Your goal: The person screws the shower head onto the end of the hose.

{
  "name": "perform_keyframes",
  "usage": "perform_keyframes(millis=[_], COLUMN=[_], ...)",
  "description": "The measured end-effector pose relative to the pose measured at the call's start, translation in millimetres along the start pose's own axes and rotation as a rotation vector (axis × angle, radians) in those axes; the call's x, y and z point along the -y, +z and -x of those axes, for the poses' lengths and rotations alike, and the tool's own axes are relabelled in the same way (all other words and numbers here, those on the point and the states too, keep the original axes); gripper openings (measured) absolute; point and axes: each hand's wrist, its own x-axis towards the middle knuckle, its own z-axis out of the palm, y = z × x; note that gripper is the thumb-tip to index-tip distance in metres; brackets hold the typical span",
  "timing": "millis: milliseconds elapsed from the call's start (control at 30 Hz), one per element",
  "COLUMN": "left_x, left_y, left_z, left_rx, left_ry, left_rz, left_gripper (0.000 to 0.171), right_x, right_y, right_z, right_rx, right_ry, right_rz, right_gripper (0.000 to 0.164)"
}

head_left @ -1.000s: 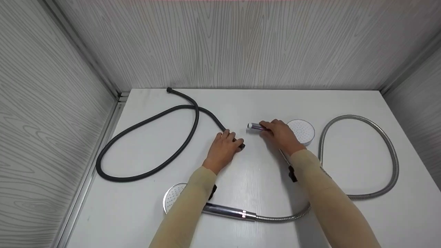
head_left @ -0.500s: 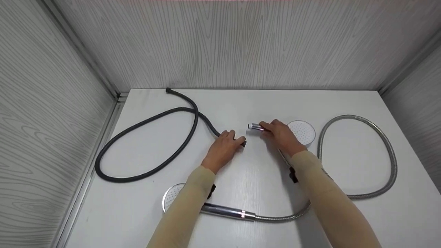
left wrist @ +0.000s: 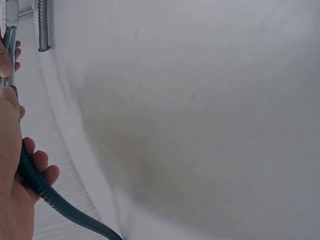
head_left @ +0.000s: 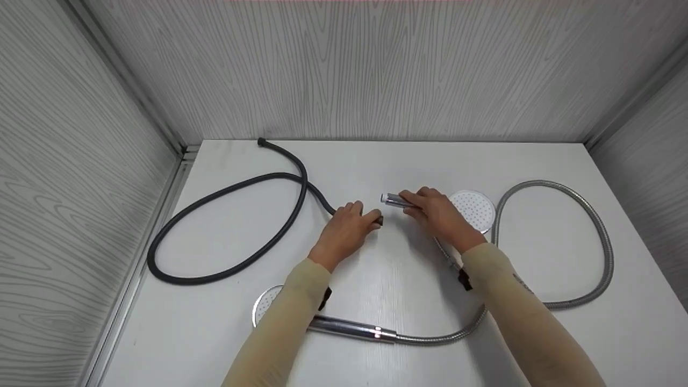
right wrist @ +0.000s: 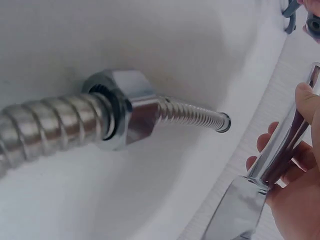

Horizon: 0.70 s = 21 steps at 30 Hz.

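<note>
My left hand (head_left: 344, 231) grips a black shower hose (head_left: 226, 189) close to one end, which pokes out past the thumb. In my right hand (head_left: 441, 217) is a chrome shower head (head_left: 473, 209), held round its handle. The white spray face shows beyond the knuckles, and the handle's open end points left. That end is apart from the hose end, slightly above it in the head view. In the right wrist view, fingers and thumb wrap the chrome handle (right wrist: 285, 145). The left wrist view has the ribbed black hose (left wrist: 55, 200) running down from curled fingers.
A second shower head (head_left: 355, 328) lies at the front, partly under the left forearm. A silver metal hose (head_left: 610, 247) runs from it and loops at the right. Its hex nut (right wrist: 132, 97) shows near the right wrist. Walls surround the white table (head_left: 537, 349).
Both held ends have come closer together. My left hand has risen a little with the hose, pulling its loop. The shower head has shifted slightly left and its face shows more.
</note>
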Motion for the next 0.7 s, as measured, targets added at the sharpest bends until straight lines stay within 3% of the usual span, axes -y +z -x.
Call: perform_keyframes(millis=[233, 367, 500, 700], left_x=[-2.1, -3.7, -5.9, -9.1], left_y=[-9.9, -15.2, -17.3, -18.3], left_z=[9.0, 15.0, 18.4, 20.2], left_rx=[-0.02, -0.037, -0.052, -0.075], left_ry=[0.019, 0.019, 0.037, 0.051], left_rz=[0.008, 0.017, 0.014, 0.007], left_gripper=[0.03, 0.029, 0.031, 0.031], right_x=[17.3, 24.2, 22.5, 21.1], right_y=[-3.0, -8.3, -11.0, -12.5], right_z=[15.8, 26.2, 35.0, 41.1], right_rx=[-0.006, 0.03, 0.068, 0.107], right_ry=[-0.048, -0.031, 0.005, -0.012], right_rz=[-0.054, -0.086, -0.078, -0.065], right_gripper=[0.045, 0.046, 0.048, 0.046])
